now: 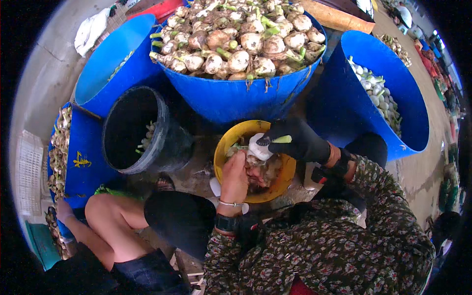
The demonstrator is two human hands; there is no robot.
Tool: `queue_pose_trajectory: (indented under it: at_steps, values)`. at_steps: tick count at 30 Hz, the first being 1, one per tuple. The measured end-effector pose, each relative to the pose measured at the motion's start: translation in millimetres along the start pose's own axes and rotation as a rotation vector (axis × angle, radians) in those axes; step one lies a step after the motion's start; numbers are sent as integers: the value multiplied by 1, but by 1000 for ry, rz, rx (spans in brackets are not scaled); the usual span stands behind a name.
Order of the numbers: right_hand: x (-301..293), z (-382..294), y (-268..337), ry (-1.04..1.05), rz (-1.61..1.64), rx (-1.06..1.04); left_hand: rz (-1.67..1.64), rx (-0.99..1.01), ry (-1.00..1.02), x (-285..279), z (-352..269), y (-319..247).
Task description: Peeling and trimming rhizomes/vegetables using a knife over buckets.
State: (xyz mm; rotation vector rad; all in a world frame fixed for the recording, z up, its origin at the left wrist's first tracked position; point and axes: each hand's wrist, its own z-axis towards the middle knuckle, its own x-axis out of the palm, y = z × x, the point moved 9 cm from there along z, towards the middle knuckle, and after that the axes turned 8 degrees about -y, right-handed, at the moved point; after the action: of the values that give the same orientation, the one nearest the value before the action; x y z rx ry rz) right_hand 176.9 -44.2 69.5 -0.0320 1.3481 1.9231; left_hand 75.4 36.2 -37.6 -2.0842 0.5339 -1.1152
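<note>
My right hand, in a black glove, grips a white bulb, garlic by its look, with a short green stem pointing right. My bare left hand is bent beside the bulb's lower left; its fingertips are hidden, so I cannot tell whether it holds anything. Both hands are over a yellow bucket with peelings inside. In front, a large blue tub is heaped with soil-stained, unpeeled bulbs. Cleaner white bulbs lie in the blue tub at the right.
A black bucket with a few bulbs stands tilted at the left. Behind it is another blue tub. A co-worker's knee and gloved hand are at lower left, by a blue container of bulbs.
</note>
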Motion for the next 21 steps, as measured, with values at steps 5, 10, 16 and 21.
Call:
queue_pose_trajectory:
  at_steps: [5,10,16,21]
  values:
    - [7,-4,7,14,-85,-92,-180,-49,30,-4,0,10]
    - [-6,-13,-27,-137,188,415,-113,-60,-47,-1,1,9]
    - [-27,-5,-22,-368,221,364,330,62,-43,-6,10,45]
    - [-21,-15,-50,-258,118,428,-154,38,-22,19,-5,-2]
